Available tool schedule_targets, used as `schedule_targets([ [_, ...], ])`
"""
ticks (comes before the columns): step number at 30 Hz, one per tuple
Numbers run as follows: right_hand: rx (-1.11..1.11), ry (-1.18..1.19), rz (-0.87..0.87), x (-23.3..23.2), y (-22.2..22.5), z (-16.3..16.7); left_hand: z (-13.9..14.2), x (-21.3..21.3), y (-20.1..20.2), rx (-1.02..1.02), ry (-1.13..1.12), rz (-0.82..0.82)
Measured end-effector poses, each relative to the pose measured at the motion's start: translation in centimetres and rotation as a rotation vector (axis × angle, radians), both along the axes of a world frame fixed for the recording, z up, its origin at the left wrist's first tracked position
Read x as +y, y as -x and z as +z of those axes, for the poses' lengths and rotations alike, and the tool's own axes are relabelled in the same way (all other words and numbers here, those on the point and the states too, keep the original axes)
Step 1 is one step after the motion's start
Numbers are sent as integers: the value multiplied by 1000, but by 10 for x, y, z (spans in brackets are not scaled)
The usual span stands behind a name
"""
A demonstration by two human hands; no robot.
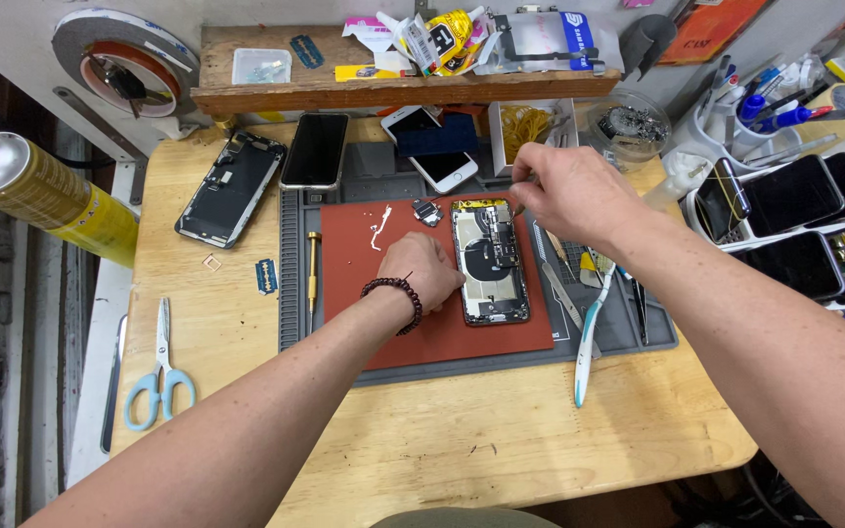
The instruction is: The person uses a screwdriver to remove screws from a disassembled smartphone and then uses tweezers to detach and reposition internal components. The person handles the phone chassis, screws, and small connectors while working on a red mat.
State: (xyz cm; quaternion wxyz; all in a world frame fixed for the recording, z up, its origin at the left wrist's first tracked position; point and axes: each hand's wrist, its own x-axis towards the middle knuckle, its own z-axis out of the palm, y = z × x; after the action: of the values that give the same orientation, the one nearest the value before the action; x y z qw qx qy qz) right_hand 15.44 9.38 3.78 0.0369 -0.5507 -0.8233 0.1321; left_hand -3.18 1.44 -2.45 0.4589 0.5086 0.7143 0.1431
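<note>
An opened phone body [489,260] with its insides showing lies on a red mat [364,264] over a grey work mat [289,293]. My left hand [422,270], with a dark bead bracelet at the wrist, rests on the red mat and presses against the phone's left edge. My right hand [564,191] hovers above the phone's top right corner, fingers pinched together; whether a small tool or part sits in them is too small to tell. A small loose part [427,211] lies just left of the phone's top.
Screwdriver [312,270] on the mat's left; tweezers [561,293] and a toothbrush [587,342] on its right. Scissors [159,370], a phone screen [230,188] and black phone [315,149] lie left. Spray can [46,191] far left, trays of phones [804,210] right, cluttered shelf [393,88] behind.
</note>
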Motion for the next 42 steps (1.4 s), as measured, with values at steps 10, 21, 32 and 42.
schedule_targets([
  [10, 72, -44, 104, 3, 3, -2, 2, 0, 0, 4, 40, 24],
  [21, -133, -55, -6, -1, 9, 3, 4, 0, 0, 2, 58, 36],
  [32, -20, -29, 60, 0, 8, 2, 6, 0, 0, -3, 98, 58],
  [42, 271, 38, -24, 6, -13, -8, 1, 0, 1, -9, 75, 74],
])
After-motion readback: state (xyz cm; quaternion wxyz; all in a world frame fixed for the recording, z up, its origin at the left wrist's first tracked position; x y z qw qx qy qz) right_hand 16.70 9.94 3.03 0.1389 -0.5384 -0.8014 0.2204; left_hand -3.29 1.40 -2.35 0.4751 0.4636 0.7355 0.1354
